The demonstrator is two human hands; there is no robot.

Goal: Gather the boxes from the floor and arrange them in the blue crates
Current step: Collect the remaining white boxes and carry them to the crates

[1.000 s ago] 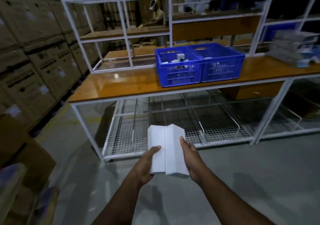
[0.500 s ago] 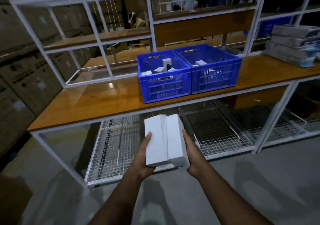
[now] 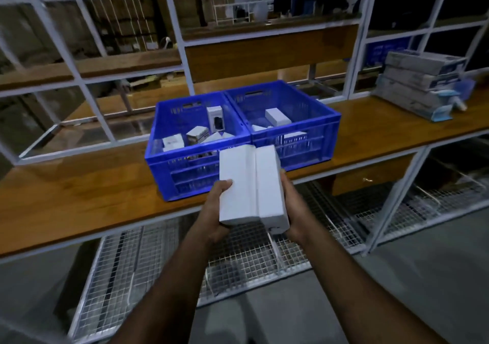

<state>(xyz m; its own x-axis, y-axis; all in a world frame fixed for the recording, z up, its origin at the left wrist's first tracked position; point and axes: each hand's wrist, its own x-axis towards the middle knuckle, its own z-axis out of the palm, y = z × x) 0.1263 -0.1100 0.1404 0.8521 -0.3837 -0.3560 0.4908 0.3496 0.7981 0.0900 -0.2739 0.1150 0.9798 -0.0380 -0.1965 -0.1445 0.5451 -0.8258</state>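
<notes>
Two white boxes sit side by side between my hands, the left white box (image 3: 236, 187) and the right white box (image 3: 270, 185). My left hand (image 3: 215, 211) grips the left one, thumb on top. My right hand (image 3: 293, 206) grips the right one from its outer side. They hang just in front of the wooden bench edge, before two blue crates. The left blue crate (image 3: 185, 169) holds several small white boxes. The right blue crate (image 3: 312, 121) holds a few white boxes.
The crates stand on a long wooden bench (image 3: 79, 193) in a white metal frame. Wire mesh shelving (image 3: 158, 259) runs beneath it. A stack of flat grey cartons (image 3: 420, 84) lies on the bench at the right. Grey floor (image 3: 436, 277) lies below.
I have come closer to the bench. The two boxes in my hands have risen and moved forward, now overlapping the front of the crates.
</notes>
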